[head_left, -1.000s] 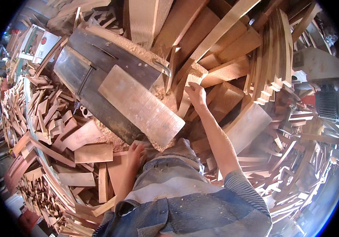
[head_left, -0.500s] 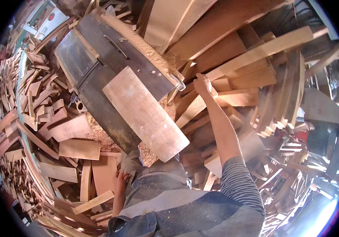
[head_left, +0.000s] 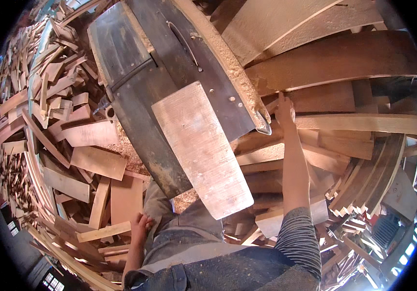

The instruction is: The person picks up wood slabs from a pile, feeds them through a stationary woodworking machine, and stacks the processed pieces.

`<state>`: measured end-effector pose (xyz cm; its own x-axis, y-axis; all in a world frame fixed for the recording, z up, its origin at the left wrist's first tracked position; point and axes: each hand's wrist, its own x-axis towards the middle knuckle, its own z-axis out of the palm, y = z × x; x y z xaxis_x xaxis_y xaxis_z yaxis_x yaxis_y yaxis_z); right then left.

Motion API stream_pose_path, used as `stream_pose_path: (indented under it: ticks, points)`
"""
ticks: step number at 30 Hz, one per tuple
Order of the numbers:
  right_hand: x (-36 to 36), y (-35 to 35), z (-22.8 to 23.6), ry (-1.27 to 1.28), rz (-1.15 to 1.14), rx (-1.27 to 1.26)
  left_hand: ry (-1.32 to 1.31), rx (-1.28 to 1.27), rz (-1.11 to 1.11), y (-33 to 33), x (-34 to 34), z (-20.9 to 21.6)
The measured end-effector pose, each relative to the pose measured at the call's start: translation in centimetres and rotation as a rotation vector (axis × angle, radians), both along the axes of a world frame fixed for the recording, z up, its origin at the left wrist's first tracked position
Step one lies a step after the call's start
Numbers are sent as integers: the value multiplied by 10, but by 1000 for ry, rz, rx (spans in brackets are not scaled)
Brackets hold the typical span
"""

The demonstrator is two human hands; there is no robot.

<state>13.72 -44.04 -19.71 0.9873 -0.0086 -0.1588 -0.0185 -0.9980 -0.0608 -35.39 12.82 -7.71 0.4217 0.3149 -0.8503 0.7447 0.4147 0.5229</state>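
My right hand [head_left: 285, 110] reaches out past the machine's corner, its fingers stretched toward the lower edge of a long reddish-brown board [head_left: 334, 60]. Whether the fingertips touch that board cannot be made out. A long pale plank [head_left: 359, 123] has its left end beside my right wrist. Low beside my thigh hangs my left hand [head_left: 141, 224], fingers loosely bent and nothing seen in them. It is close to the end of a narrow wood strip [head_left: 104, 232]. A pale, flat board [head_left: 202, 150] lies across the dark metal machine table [head_left: 135, 116], overhanging its near edge.
Sawdust [head_left: 230, 68] coats the machine's right ledge, which ends in a metal tip [head_left: 265, 128]. Offcuts [head_left: 99, 162] pile up on the left. Stacked curved pieces [head_left: 368, 179] stand at the right, above a grey motor-like unit [head_left: 388, 230].
The whole view has shifted, with the machine and board now farther right and lower. My right hand has moved slightly past the pale plank's end. My left hand stays low by the thigh.
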Motion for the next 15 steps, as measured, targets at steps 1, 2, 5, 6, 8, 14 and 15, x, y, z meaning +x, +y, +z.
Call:
stream_pose_path:
  ticks: [1, 2, 5, 6, 8, 14, 15]
  points:
    - [-4, 1, -2, 88, 30, -57, -2, -8, 21, -5, 3, 1]
    - [-11, 3, -4, 176, 58, -115, -4, -15, 41, -11, 7, 0]
    - [-60, 7, -9, 187, 133, -68, 25, -52, 11, -19, 12, -2]
    - [-75, 8, -5, 166, 119, 7, 41, -65, -21, -20, 17, 1]
    - [-101, 5, 7, -29, 239, 49, 25, 0, -125, -28, 23, 1]
    - [-179, -6, 116, 133, -57, 253, -84, 111, -412, -76, 61, 8]
    - [-194, -9, 150, 125, -137, 324, -112, 96, -443, -92, 73, 19]
